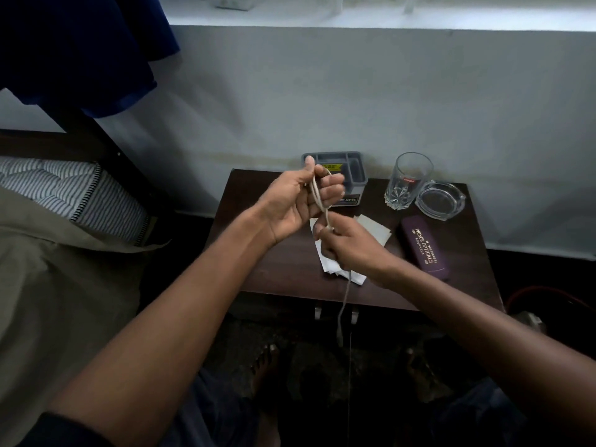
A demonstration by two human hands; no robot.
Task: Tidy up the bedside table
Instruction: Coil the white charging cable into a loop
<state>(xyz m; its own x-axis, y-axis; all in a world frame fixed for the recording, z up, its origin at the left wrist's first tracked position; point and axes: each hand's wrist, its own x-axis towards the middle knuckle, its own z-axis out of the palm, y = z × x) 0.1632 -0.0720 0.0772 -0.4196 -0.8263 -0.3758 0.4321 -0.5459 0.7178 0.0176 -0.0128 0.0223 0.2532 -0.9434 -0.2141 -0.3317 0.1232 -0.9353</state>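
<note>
Dark brown wooden bedside table (280, 269), frame centre: smooth, faint sheen. Clear cut-glass tumbler (409, 180) and clear glass ashtray (440, 200), upper right of table: glossy. Grey plastic organiser tray (350, 169): matt. Purple spectacle case (425, 248): matt, gold print. White paper sheets (374, 232): matt. Striped cloth mattress (74, 191), left: quilted.

Two bare forearms reach forward. The left hand (298, 201) is raised, palm up, fingers loosely curled. The right hand (350, 245) sits lower, just beside it, fingertips pinched together.
</note>
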